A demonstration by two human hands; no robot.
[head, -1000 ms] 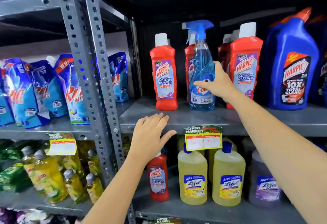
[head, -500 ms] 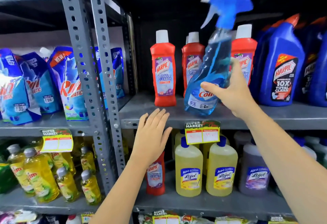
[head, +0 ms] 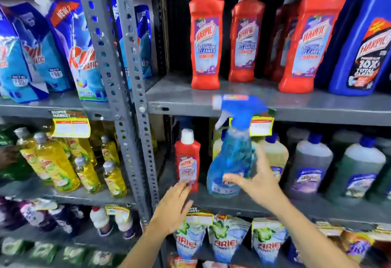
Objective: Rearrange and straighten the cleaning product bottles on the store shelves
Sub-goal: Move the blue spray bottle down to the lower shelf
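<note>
My right hand (head: 257, 183) grips a blue trigger spray bottle (head: 231, 157), held upright in front of the lower shelf (head: 317, 206), thumb across its label. My left hand (head: 172, 206) is spread open at that shelf's front edge. Its fingertips reach the base of a small red Harpic bottle (head: 187, 159); whether they touch it I cannot tell. On the upper shelf (head: 182, 100) stand three red Harpic bottles (head: 206, 41) (head: 245, 39) (head: 306, 45) and a big blue Harpic bottle (head: 364, 51). The whole view is blurred.
Lizol bottles, yellow (head: 275, 155) and grey (head: 310, 166), line the lower shelf behind the spray bottle. A perforated steel post (head: 127, 98) divides the bays. To its left are Rin pouches (head: 80, 56) and yellow dish-liquid bottles (head: 57, 166). Ariel pouches (head: 227, 240) sit below.
My right hand lifted the spray bottle off the upper shelf and brought it down to the lower shelf. My left hand dropped from the upper shelf edge to the lower one. The view tilted down.
</note>
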